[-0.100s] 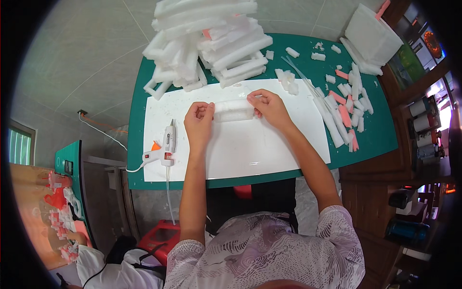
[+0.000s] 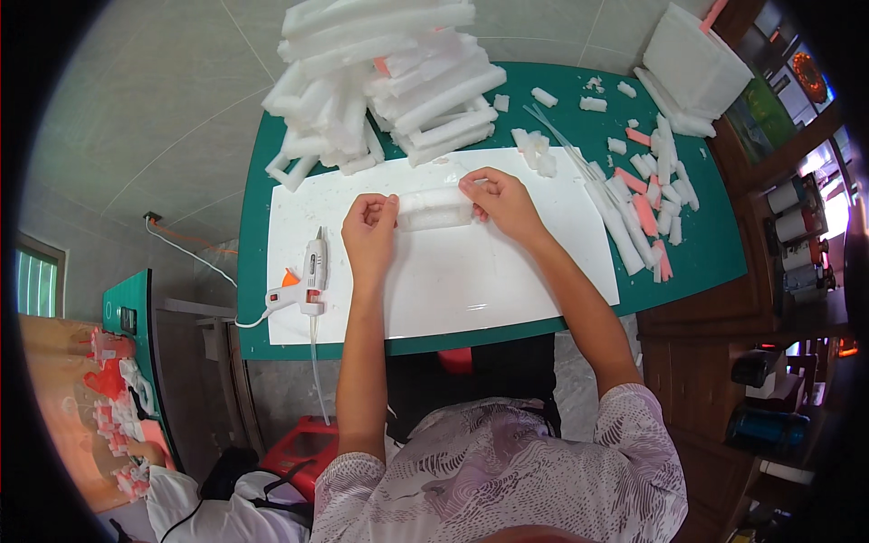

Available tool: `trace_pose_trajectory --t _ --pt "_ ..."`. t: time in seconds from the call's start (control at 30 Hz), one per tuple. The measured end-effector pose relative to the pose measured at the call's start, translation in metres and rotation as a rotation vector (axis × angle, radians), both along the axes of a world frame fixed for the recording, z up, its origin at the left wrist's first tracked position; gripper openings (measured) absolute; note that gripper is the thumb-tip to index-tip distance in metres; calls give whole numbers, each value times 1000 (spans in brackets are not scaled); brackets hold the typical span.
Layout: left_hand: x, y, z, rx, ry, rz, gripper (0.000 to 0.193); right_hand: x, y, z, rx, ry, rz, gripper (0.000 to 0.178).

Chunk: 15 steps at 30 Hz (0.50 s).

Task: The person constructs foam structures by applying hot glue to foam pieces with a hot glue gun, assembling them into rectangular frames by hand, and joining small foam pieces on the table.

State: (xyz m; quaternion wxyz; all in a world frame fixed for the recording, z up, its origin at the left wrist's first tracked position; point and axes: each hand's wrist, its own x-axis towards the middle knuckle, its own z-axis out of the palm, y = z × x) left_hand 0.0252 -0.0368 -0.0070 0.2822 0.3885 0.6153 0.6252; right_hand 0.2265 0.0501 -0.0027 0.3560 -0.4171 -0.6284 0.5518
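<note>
A white foam block (image 2: 434,210) lies lengthwise between my two hands over a white board (image 2: 471,281). My left hand (image 2: 370,226) pinches its left end with thumb and fingers. At the right end, my right hand (image 2: 493,199) grips the block the same way. To the left of my left forearm a white hot glue gun (image 2: 312,271) rests on the board, nozzle pointing away from me, with a clear glue stick (image 2: 317,362) trailing from its back over the table edge.
Stacked white foam strips (image 2: 389,81) rise at the back of the green table (image 2: 262,208). White and pink foam scraps (image 2: 652,190) and long clear glue sticks (image 2: 579,154) lie to the right. A foam box (image 2: 692,68) stands at the back right corner. Another person's white sleeve (image 2: 176,502) shows at lower left.
The view has shifted very slightly. Both hands keep their hold on the foam block, with no other visible change.
</note>
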Motion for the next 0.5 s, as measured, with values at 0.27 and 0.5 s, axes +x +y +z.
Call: trace_pose_trajectory --t 0.27,0.5 --pt "2 -1 4 -19 -5 13 18 0 0 1 3 5 10 25" --pt "2 -2 4 -10 8 14 18 1 0 4 -7 -31 44 27"
